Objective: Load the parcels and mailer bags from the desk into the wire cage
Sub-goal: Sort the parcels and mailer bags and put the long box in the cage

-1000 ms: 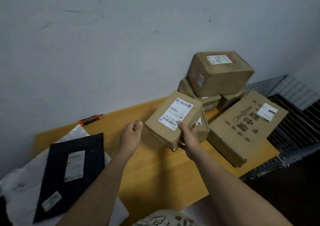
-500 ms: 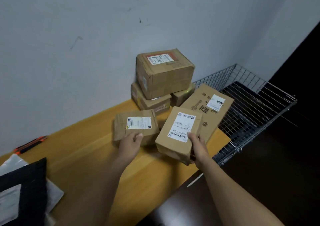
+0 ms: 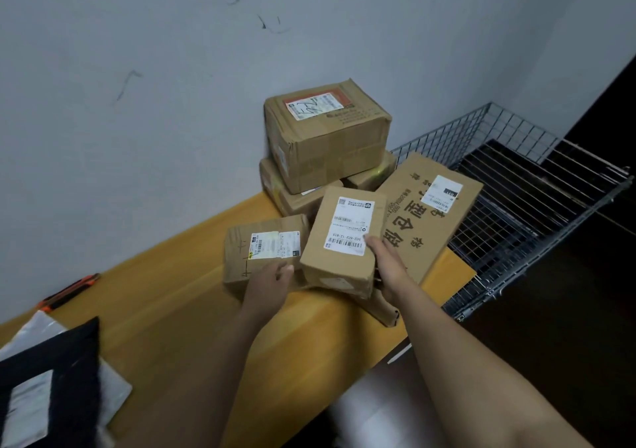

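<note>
The right hand (image 3: 387, 268) grips a small rectangular cardboard parcel (image 3: 344, 241) by its right edge, thumb laid across the white barcode label on top, and holds it tilted just above the counter (image 3: 192, 310). The left hand (image 3: 272, 275) rests with fingers curled loosely on the near edge of a second small parcel (image 3: 265, 251), a creased brown box with a white label that lies flat on the counter just left of the held one. The counter is smooth yellow wood. Just right of the right hand, a large flat carton (image 3: 430, 217) printed with big dark characters leans at an angle over the counter's end. Behind the hands, against the pale scuffed wall (image 3: 172, 86), a taped box with a red-edged label (image 3: 327, 134) sits on top of two lower boxes. Beyond the counter's right end stands the wire cage (image 3: 516, 227), a silver metal grid with a dark interior. Far to the left, a black mailer bag (image 3: 51, 379) lies on a white mailer bag (image 3: 113, 389), and an orange-and-black tool (image 3: 69, 291) lies near the wall.
</note>
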